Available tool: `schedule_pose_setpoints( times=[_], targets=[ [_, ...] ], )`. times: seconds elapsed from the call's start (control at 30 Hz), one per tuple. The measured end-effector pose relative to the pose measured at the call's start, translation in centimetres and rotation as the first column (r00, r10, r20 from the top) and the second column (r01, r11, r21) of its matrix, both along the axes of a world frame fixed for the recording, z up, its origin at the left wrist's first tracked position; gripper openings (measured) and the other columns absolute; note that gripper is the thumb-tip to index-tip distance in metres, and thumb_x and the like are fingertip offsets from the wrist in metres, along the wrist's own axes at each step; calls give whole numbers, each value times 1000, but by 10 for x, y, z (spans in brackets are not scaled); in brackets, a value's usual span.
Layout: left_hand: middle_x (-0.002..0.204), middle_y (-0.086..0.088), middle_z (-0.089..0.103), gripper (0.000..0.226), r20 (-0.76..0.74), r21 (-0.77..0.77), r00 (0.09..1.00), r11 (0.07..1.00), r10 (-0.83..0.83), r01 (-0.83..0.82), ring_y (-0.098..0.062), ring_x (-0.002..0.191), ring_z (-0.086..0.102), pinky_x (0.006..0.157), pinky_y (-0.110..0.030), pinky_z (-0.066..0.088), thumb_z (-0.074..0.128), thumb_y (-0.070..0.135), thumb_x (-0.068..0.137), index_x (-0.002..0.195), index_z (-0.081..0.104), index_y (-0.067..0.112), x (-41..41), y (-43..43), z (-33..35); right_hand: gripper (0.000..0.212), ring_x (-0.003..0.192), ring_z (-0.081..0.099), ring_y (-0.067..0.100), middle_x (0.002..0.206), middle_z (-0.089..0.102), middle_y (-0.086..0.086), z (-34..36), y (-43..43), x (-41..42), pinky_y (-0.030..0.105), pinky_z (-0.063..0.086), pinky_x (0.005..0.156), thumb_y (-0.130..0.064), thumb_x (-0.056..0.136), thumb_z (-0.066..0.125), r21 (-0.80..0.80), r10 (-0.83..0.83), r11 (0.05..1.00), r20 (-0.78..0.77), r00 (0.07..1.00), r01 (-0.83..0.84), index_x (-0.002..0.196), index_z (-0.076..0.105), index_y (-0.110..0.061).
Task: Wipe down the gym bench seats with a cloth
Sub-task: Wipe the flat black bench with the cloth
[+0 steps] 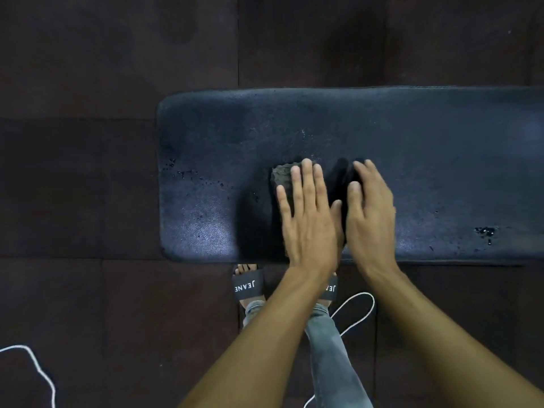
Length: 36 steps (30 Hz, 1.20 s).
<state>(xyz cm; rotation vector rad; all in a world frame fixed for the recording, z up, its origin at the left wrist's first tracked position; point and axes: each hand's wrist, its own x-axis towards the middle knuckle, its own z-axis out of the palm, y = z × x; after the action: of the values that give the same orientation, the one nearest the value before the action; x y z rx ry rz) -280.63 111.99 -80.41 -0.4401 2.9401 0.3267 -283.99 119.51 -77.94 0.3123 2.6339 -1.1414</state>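
Observation:
A dark padded gym bench seat (412, 136) runs across the view from centre left to the right edge. A dark cloth (281, 175) lies on its near half. My left hand (306, 219) presses flat on the cloth, fingers spread. My right hand (368, 213) rests beside it on the cloth's right part, fingers curved over the dark fabric. Most of the cloth is hidden under both hands. Small wet drops show on the seat at the left (182, 173) and near the right front edge (485, 232).
Dark rubber floor tiles (117, 69) surround the bench. My feet in black slides (248, 285) stand just in front of the bench edge. A white cord (360, 313) loops on the floor near my feet, and another white cord (41, 372) lies at the lower left.

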Motion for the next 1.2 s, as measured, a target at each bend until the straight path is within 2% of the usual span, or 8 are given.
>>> schedule_pose_setpoints(
  times=[0.1, 0.17, 0.33, 0.53, 0.83, 0.93, 1.07, 1.2],
  targets=[
    [163, -9, 13, 60, -44, -20, 999, 1000, -25, 24, -22, 151, 10, 122, -47, 9, 30, 34, 103, 155, 15, 8, 10, -17, -12, 48, 154, 5, 13, 167, 12, -6, -11, -5, 8, 38, 7, 124, -31, 105, 36, 169, 168, 970, 60, 984, -176, 153, 31, -28],
    [162, -10, 15, 58, -53, -23, 998, 999, -39, 38, -22, 150, 12, 122, -47, 13, 31, 32, 103, 154, 18, 7, 17, -36, -13, 52, 154, -2, 14, 168, 4, -5, -16, -13, 13, 39, -1, 124, -34, 105, 36, 232, 165, 957, 69, 984, -177, 156, 24, -27],
    [163, -14, 9, 63, -4, -64, 1000, 998, 5, -5, -26, 151, 6, 123, -46, 8, 30, 35, 102, 154, 13, 4, 38, -96, -9, 57, 154, -9, 18, 168, -4, -3, -22, -36, 14, 46, -7, 123, -40, 105, 33, 279, 77, 955, 82, 994, -97, 158, 15, -28],
    [163, -14, 4, 65, 1, -31, 960, 960, 278, -278, -26, 151, 1, 123, -47, 7, 26, 37, 103, 154, 7, 3, 48, -152, -6, 58, 153, -13, 15, 167, -8, -5, -22, -32, 16, 44, -9, 123, -38, 105, 33, 266, 81, 958, 95, 992, -103, 158, 11, -31],
    [163, -13, 3, 64, -45, -104, 924, 918, 381, -384, -26, 151, 0, 123, -48, 4, 20, 40, 104, 155, 4, 5, -39, -174, -13, 59, 152, -17, 16, 166, -14, -5, -28, -35, 16, 45, -11, 122, -39, 106, 27, 323, 101, 937, 124, 987, -136, 158, 0, -34],
    [163, -14, 4, 65, -51, -103, 954, 949, 295, -298, -28, 151, 1, 122, -48, 5, 20, 40, 103, 154, 5, 3, -65, -136, -11, 59, 152, -18, 16, 166, -16, -5, -28, -34, 16, 44, -13, 122, -40, 106, 25, 339, 118, 927, 143, 983, -161, 158, -2, -34],
    [164, -11, 5, 63, -32, -31, 999, 999, -35, 34, -24, 151, 2, 123, -45, 5, 24, 38, 104, 155, 9, 5, -21, -89, -6, 59, 151, -20, 14, 165, -16, -6, -25, -32, 17, 44, -12, 122, -42, 106, 25, 336, 125, 926, 152, 980, -170, 158, -2, -34],
    [164, -12, 4, 64, -3, -49, 995, 994, 98, -98, -25, 151, 1, 123, -47, 5, 26, 37, 103, 155, 7, 6, -7, -156, -8, 59, 151, -19, 14, 166, -15, -6, -25, -33, 16, 45, -11, 122, -42, 105, 25, 341, 120, 925, 156, 980, -168, 158, -1, -34]
  ],
)
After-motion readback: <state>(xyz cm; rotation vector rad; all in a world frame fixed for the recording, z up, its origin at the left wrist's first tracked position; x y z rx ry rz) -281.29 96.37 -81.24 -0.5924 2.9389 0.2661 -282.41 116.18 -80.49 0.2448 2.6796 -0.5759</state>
